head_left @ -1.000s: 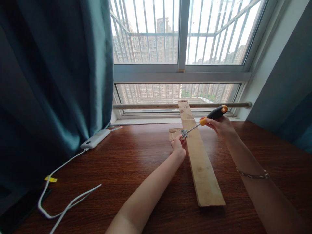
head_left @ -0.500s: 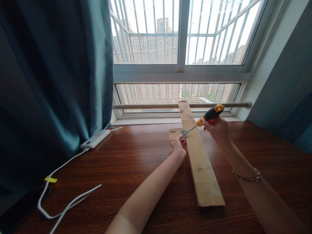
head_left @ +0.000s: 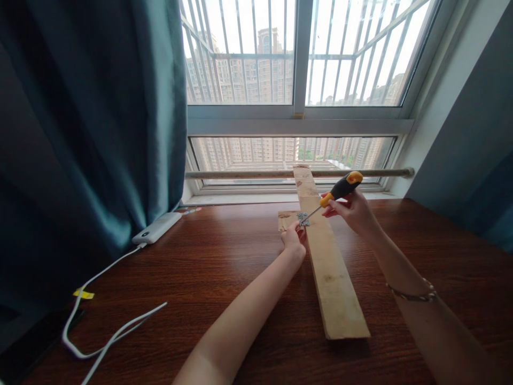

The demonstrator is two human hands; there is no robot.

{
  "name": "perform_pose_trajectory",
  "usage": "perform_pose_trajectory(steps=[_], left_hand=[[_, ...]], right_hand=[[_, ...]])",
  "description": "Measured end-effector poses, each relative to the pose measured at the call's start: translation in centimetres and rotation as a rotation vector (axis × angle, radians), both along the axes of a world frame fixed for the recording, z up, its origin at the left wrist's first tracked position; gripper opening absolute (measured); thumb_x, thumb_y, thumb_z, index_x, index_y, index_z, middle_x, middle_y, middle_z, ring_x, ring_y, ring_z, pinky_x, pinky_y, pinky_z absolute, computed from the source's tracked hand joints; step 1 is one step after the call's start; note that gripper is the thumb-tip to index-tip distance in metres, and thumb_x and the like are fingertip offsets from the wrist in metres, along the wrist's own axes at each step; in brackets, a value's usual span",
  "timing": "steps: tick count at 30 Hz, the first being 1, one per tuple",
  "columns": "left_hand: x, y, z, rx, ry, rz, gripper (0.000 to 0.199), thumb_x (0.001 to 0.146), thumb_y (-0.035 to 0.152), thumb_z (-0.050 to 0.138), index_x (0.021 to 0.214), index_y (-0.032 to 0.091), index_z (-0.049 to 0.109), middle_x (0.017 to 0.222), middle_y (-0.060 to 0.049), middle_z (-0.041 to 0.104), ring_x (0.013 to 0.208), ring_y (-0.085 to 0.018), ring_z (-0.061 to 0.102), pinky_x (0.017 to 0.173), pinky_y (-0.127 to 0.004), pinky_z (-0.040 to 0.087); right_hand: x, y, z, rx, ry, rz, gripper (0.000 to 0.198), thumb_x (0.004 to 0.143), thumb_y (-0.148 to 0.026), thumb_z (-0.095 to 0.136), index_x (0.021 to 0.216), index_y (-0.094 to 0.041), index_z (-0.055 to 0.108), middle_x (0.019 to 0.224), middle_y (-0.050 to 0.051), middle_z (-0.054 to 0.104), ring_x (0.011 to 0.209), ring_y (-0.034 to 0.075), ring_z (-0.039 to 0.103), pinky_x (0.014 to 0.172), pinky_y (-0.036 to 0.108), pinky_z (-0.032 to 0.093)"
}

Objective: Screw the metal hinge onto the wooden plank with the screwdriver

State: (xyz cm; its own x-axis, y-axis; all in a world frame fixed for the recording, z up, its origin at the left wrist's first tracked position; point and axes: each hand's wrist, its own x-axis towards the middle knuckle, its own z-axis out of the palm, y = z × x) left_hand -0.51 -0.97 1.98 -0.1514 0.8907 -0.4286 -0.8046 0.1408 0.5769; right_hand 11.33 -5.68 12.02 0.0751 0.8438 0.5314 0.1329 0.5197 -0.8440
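Note:
A long wooden board lies lengthwise on the table. A short wooden board butts against its left side, and a metal hinge spans the joint. My left hand is closed on the near edge of the short board, its fingertips beside the hinge; whether they also pinch a screw cannot be seen. The screwdriver, black and yellow, slants down leftward with its tip at the hinge near my left fingertips. My right hand grips it low on the handle, near the shaft.
A white power bank with a white cable lies on the left of the brown wooden table, beside a blue curtain. A horizontal rail runs before the window, near the long board's far end.
My right hand has shifted slightly left and its grip looks changed, with the fingers less curled. The screwdriver's handle has moved a little left. My left hand has stayed put.

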Motion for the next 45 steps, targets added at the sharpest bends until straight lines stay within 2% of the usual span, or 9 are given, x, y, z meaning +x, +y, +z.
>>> perform_pose_trajectory(steps=[3, 7, 9, 14, 21, 29, 33, 39, 45], left_hand=[[0.0, 0.1, -0.1, -0.005, -0.006, 0.005, 0.016, 0.062, 0.01, 0.063, 0.066, 0.016, 0.049, 0.053, 0.002, 0.055, 0.045, -0.01, 0.053, 0.049, -0.022, 0.044], [0.0, 0.2, -0.3, -0.013, -0.001, 0.002, 0.017, 0.062, 0.011, 0.063, 0.067, 0.017, 0.049, 0.053, 0.003, 0.055, 0.045, -0.01, 0.053, 0.048, -0.022, 0.043], [0.0, 0.2, -0.4, -0.014, -0.003, 0.0, 0.016, 0.062, 0.011, 0.062, 0.066, 0.017, 0.048, 0.054, 0.002, 0.055, 0.046, -0.011, 0.054, 0.049, -0.023, 0.043], [0.0, 0.3, -0.4, -0.017, 0.02, 0.003, 0.014, 0.063, 0.011, 0.061, 0.066, 0.016, 0.049, 0.055, 0.001, 0.055, 0.046, -0.011, 0.053, 0.047, -0.023, 0.042], [0.1, 0.5, -0.7, -0.014, 0.001, 0.012, 0.017, 0.063, 0.011, 0.064, 0.071, 0.016, 0.05, 0.058, 0.001, 0.057, 0.05, -0.012, 0.056, 0.049, -0.024, 0.043], [0.2, 0.5, -0.8, 0.009, 0.005, -0.005, 0.018, 0.063, 0.011, 0.065, 0.069, 0.017, 0.049, 0.058, 0.0, 0.058, 0.049, -0.012, 0.057, 0.051, -0.024, 0.046], [0.2, 0.4, -0.8, 0.01, -0.002, -0.001, 0.019, 0.063, 0.01, 0.064, 0.069, 0.017, 0.048, 0.057, 0.001, 0.057, 0.048, -0.012, 0.056, 0.05, -0.024, 0.045], [0.1, 0.5, -0.8, -0.005, -0.004, 0.0, 0.019, 0.063, 0.011, 0.065, 0.069, 0.017, 0.048, 0.059, 0.001, 0.059, 0.049, -0.012, 0.057, 0.05, -0.024, 0.045], [0.1, 0.4, -0.8, 0.001, 0.02, -0.005, 0.018, 0.064, 0.011, 0.065, 0.069, 0.017, 0.05, 0.059, 0.0, 0.059, 0.049, -0.011, 0.056, 0.048, -0.022, 0.044]], right_hand=[[-0.1, -0.1, 0.0, 0.003, -0.045, -0.06, 0.054, 0.062, -0.056, 0.073, 0.089, -0.02, 0.045, 0.086, 0.007, 0.068, 0.051, 0.018, 0.065, 0.048, 0.034, 0.057], [-0.4, 0.1, -0.8, 0.079, -0.279, -0.486, 0.055, 0.058, -0.059, 0.074, 0.082, -0.021, 0.043, 0.057, -0.001, 0.062, 0.048, 0.022, 0.063, 0.048, 0.035, 0.054], [-0.7, 0.2, -1.2, 0.121, -0.337, -0.596, 0.055, 0.058, -0.06, 0.073, 0.083, -0.021, 0.043, 0.056, -0.001, 0.061, 0.049, 0.023, 0.064, 0.048, 0.035, 0.053], [-1.4, 0.1, -1.4, 0.084, -0.148, -0.328, 0.054, 0.065, -0.056, 0.071, 0.092, -0.022, 0.038, 0.087, 0.006, 0.07, 0.04, 0.016, 0.061, 0.033, 0.027, 0.048], [-0.7, -0.5, -0.1, -0.074, 0.029, 0.032, 0.054, 0.06, -0.048, 0.078, 0.093, -0.021, 0.045, 0.099, 0.008, 0.069, 0.063, 0.02, 0.07, 0.06, 0.037, 0.062], [-0.1, 0.4, -1.0, -0.046, -0.146, -0.291, 0.043, 0.056, -0.046, 0.082, 0.077, -0.015, 0.06, 0.058, 0.004, 0.067, 0.046, 0.019, 0.064, 0.042, 0.028, 0.055], [-0.2, 0.1, -0.7, -0.149, -0.027, -0.194, 0.043, 0.053, -0.044, 0.083, 0.076, -0.013, 0.064, 0.063, 0.006, 0.069, 0.05, 0.02, 0.066, 0.042, 0.026, 0.055], [0.9, -0.4, 0.2, -0.269, 0.133, 0.073, 0.044, 0.043, -0.03, 0.089, 0.079, -0.015, 0.068, 0.078, 0.006, 0.073, 0.067, 0.022, 0.07, 0.063, 0.034, 0.062], [0.7, -0.5, 0.1, -0.243, -0.038, -0.106, 0.032, 0.051, -0.033, 0.085, 0.068, -0.011, 0.069, 0.069, 0.01, 0.072, 0.058, 0.022, 0.069, 0.043, 0.025, 0.057]])
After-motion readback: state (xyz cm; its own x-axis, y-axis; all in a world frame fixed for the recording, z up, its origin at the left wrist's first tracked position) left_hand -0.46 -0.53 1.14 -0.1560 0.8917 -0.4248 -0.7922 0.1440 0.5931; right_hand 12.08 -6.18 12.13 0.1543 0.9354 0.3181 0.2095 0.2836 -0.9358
